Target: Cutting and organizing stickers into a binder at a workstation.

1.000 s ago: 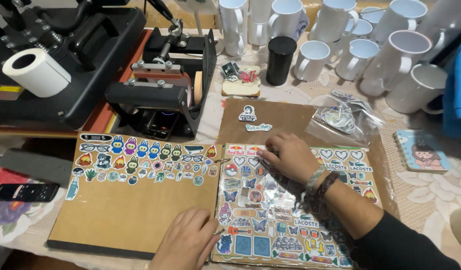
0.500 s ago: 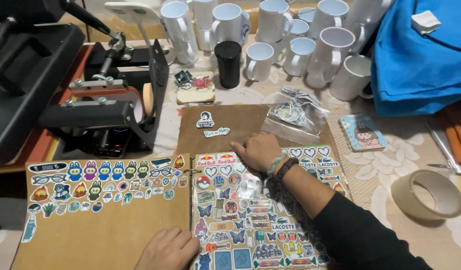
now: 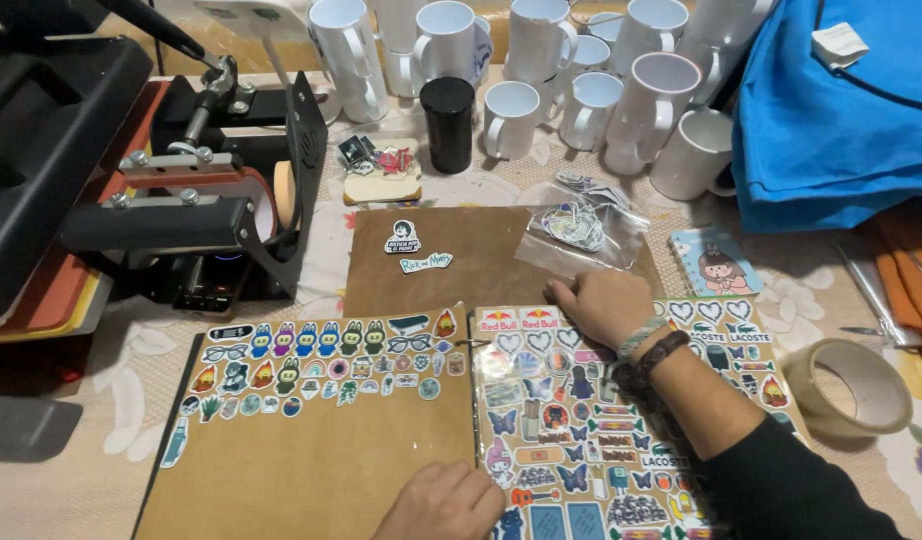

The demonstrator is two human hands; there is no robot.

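As before, right hand (image 3: 599,305) on sticker album (image 3: 581,440)

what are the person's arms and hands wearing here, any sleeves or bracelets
The right hand is bare, with beaded and braided bracelets at the wrist, pale green and dark brown. A black sleeve is pushed up the forearm. The left hand is bare, with no rings visible; its wrist is out of frame.

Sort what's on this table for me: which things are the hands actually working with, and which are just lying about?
In hand:
- sticker album, open, under both hands
- right hand flat on the sticker-covered right page
- left hand at the lower edge

Lying about:
- clear bag of stickers
- white mugs
- black cup
- tape roll
- mug press
- blue bag
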